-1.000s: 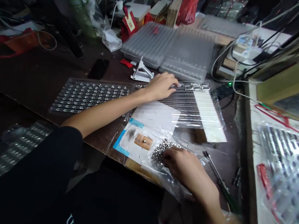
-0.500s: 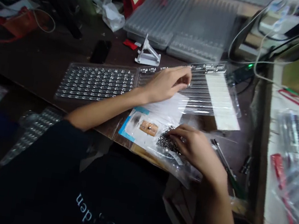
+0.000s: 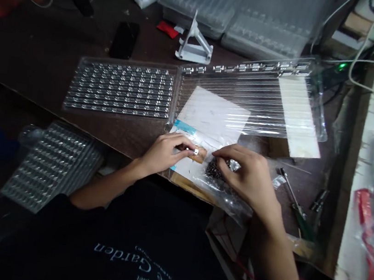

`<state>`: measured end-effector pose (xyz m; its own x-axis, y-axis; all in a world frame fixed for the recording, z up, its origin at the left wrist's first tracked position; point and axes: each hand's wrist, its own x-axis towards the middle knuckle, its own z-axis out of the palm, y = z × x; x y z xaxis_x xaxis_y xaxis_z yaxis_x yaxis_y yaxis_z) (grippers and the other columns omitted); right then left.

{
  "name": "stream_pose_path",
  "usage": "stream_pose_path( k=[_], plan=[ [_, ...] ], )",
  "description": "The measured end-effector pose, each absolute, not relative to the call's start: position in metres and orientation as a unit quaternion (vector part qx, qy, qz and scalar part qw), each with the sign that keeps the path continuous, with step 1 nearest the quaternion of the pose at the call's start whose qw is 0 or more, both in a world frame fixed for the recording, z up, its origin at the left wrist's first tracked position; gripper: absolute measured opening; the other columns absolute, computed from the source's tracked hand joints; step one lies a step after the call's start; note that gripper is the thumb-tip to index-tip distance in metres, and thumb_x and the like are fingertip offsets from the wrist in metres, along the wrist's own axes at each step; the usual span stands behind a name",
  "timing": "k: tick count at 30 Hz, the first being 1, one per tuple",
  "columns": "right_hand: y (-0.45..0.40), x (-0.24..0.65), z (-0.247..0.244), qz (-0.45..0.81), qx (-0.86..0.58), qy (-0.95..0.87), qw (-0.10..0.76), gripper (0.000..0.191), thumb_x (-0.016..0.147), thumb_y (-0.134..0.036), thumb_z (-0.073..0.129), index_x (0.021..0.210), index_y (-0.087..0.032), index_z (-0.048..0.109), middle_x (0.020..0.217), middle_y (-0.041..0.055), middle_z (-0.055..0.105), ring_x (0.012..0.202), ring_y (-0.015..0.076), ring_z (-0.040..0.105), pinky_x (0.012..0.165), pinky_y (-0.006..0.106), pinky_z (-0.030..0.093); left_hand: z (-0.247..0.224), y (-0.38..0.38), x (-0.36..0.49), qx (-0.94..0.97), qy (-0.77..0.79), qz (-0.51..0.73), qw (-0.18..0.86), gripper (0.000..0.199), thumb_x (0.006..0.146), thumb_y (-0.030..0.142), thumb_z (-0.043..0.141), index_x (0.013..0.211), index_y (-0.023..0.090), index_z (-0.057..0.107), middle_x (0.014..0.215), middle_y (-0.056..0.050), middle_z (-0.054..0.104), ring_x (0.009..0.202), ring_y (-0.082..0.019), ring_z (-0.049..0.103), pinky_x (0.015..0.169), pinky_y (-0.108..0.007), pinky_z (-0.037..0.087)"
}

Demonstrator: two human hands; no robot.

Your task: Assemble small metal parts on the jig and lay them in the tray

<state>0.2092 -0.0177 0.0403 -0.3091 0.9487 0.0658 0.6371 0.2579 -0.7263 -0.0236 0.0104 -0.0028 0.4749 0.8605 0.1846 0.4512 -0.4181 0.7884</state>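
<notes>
My left hand [image 3: 168, 152] pinches a small metal connector [image 3: 195, 151] between thumb and fingers. The connector is over a small tan block [image 3: 199, 155], which lies on a white sheet edged with blue tape. Just right of the block, my right hand [image 3: 243, 171] has thumb and fingertips drawn together above a pile of small dark metal parts [image 3: 214, 168] on clear plastic. Whatever those fingertips hold is too small to make out. Beyond the hands, a clear ridged tray [image 3: 235, 96] has a row of similar connectors along its far edge.
Left of that tray is another tray [image 3: 121, 89] full of connectors. A white stand [image 3: 194, 48], a dark phone [image 3: 124, 40] and stacked clear trays [image 3: 199, 2] are farther back. A screwdriver [image 3: 293, 192] lies to the right. More filled trays [image 3: 51, 167] sit below the table edge.
My left hand has come back from the ridged tray to the tan block, now with a connector in its fingers. My right hand stays by the pile of small parts.
</notes>
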Motion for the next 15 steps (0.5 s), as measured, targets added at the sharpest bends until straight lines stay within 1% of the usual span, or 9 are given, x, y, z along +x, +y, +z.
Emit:
stream_pose_path(
  k=[4,7,11,13,15],
  plan=[
    [-0.017,0.203,0.036,0.318,-0.518,-0.758,0.237,0.025,0.088,-0.017,0.052,0.095,-0.02,0.076,0.094,0.0064,0.075,0.083,0.0191,0.07,0.078,0.032,0.053,-0.003,0.008,-0.024,0.81,0.414,0.277,0.309,0.004,0.091,0.021,0.066,0.091,0.021,0.07,0.092,-0.003,0.074,0.088,-0.018,0.068,0.082,-0.032,0.052],
    [-0.017,0.198,0.03,0.304,-0.532,-0.76,0.218,0.025,0.09,-0.019,0.052,0.098,-0.021,0.076,0.095,0.0073,0.075,0.084,0.0198,0.07,0.078,0.032,0.053,-0.005,0.007,-0.026,0.821,0.407,0.271,0.294,0.005,0.092,0.022,0.064,0.093,0.021,0.069,0.094,-0.004,0.075,0.091,-0.018,0.068,0.083,-0.033,0.051],
    [-0.018,0.189,0.024,0.271,-0.562,-0.759,0.184,0.024,0.093,-0.022,0.051,0.1,-0.02,0.074,0.098,0.0091,0.074,0.084,0.0209,0.07,0.077,0.032,0.053,-0.007,0.008,-0.026,0.818,0.405,0.27,0.307,0.005,0.092,0.022,0.065,0.094,0.021,0.069,0.095,-0.002,0.075,0.093,-0.018,0.068,0.085,-0.032,0.05],
    [-0.018,0.183,0.021,0.267,-0.568,-0.759,0.173,0.024,0.094,-0.02,0.05,0.102,-0.02,0.073,0.099,0.0092,0.073,0.085,0.0208,0.07,0.076,0.031,0.053,-0.006,0.008,-0.026,0.803,0.414,0.284,0.322,0.005,0.092,0.023,0.065,0.093,0.022,0.069,0.094,-0.002,0.075,0.089,-0.017,0.069,0.082,-0.031,0.05],
    [-0.018,0.179,0.018,0.277,-0.552,-0.767,0.173,0.025,0.095,-0.018,0.048,0.105,-0.019,0.071,0.101,0.0091,0.072,0.086,0.0203,0.069,0.077,0.03,0.053,-0.004,0.007,-0.028,0.781,0.441,0.311,0.314,0.006,0.093,0.024,0.064,0.091,0.021,0.069,0.095,-0.002,0.075,0.085,-0.016,0.069,0.08,-0.03,0.049]
  ],
)
